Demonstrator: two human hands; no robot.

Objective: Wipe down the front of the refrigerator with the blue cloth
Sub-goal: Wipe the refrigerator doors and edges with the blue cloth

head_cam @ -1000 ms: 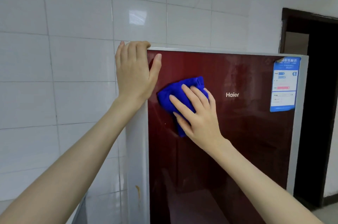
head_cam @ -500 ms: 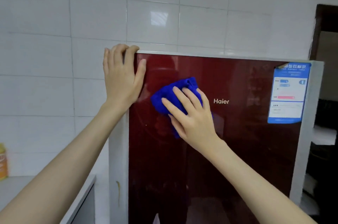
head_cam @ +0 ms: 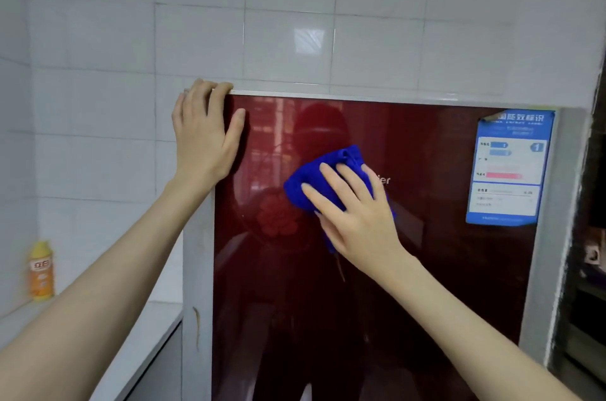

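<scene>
Refrigerator [head_cam: 410, 286] cleaning looks to be in its early part. At the frame's centre, the right hand [head_cam: 357, 220] lies flat with fingers spread, pressing the bunched blue cloth [head_cam: 314, 181] against the glossy dark red door near its top, just left of the brand lettering. Up and to the left, the left hand [head_cam: 203, 141] is spread open, fingers hooked over the door's top corner. Judging from this, the lower door, the area around the energy label [head_cam: 508, 171] at upper right, and the grey edges remain unwiped.
</scene>
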